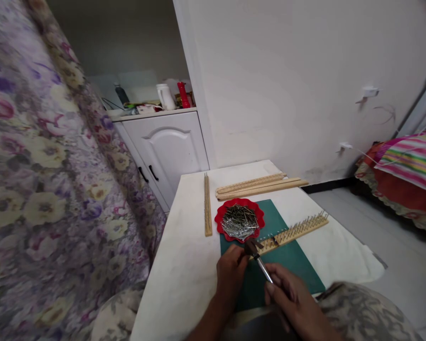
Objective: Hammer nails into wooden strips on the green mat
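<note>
My right hand (287, 291) is wrapped round the handle of a hammer (262, 269), whose dark head is over the near end of a wooden strip (291, 235). A row of nails stands upright along that strip, which lies slantwise across a green mat (277, 270). Beside the hammer head, my left hand (230, 267) has its fingers closed at the strip's near end. What they pinch is hidden. Just beyond the left hand, a red scalloped dish (219, 222) holds many loose nails (239, 220), some dark and some silvery.
On the white-covered table (184, 265) lie a narrow nailed strip (208, 208) at left and several wooden strips (259, 187) at the back. A floral curtain (64, 166) hangs at left. Behind stand a white cabinet (173, 151) and a wall; a bed (408, 166) is at right.
</note>
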`<action>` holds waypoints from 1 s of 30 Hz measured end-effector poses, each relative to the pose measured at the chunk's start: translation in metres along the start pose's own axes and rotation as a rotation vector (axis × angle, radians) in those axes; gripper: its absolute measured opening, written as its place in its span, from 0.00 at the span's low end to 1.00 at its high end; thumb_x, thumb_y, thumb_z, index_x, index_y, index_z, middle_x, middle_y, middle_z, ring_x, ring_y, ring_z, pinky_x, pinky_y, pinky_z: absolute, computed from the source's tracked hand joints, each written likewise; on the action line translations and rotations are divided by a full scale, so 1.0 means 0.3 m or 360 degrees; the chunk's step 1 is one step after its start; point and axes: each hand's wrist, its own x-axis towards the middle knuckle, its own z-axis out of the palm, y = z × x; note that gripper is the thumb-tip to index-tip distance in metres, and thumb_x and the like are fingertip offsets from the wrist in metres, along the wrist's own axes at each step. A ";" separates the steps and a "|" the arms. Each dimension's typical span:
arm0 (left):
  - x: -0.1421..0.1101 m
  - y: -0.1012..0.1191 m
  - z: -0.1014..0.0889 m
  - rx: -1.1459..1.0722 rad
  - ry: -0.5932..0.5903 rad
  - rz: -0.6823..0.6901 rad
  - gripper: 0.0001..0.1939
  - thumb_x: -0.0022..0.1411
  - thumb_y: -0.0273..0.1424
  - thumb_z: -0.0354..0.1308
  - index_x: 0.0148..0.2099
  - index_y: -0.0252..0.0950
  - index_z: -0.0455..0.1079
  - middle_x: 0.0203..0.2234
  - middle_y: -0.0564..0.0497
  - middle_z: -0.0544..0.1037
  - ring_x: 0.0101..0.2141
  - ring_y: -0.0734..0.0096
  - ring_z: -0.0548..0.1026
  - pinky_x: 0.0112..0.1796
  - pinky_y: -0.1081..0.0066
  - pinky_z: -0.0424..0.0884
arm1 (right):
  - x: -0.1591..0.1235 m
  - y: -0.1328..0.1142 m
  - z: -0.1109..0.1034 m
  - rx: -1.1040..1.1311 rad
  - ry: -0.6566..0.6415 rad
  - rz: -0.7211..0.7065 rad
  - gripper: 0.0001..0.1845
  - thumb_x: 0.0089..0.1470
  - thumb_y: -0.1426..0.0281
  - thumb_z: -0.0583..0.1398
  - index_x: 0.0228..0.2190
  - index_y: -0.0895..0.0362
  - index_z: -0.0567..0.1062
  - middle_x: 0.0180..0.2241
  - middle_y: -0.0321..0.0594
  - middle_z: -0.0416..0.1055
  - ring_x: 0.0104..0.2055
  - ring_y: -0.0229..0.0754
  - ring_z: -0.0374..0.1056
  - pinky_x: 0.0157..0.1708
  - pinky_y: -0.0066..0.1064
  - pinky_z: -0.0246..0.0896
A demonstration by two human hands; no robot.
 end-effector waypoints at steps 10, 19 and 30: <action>-0.004 -0.002 -0.005 -0.0073 -0.0025 0.0005 0.07 0.57 0.29 0.53 0.30 0.37 0.72 0.27 0.53 0.72 0.29 0.74 0.70 0.31 0.75 0.62 | 0.006 0.019 -0.008 0.0079 0.0058 0.0003 0.19 0.55 0.53 0.53 0.41 0.54 0.64 0.23 0.28 0.66 0.09 0.26 0.51 0.08 0.20 0.45; 0.075 0.010 -0.119 0.0079 0.0002 0.0144 0.09 0.61 0.28 0.48 0.36 0.38 0.71 0.32 0.50 0.74 0.35 0.69 0.71 0.37 0.71 0.66 | 0.025 0.032 -0.030 0.0229 0.0229 -0.0023 0.17 0.56 0.55 0.54 0.41 0.53 0.63 0.24 0.28 0.66 0.09 0.26 0.53 0.09 0.20 0.42; 0.313 -0.022 -0.101 0.0988 -0.0433 0.0157 0.09 0.55 0.23 0.51 0.29 0.36 0.71 0.30 0.49 0.74 0.31 0.68 0.72 0.31 0.72 0.62 | 0.047 0.024 -0.021 0.0275 0.0207 -0.0018 0.17 0.56 0.55 0.54 0.41 0.54 0.63 0.24 0.27 0.65 0.09 0.25 0.51 0.09 0.19 0.43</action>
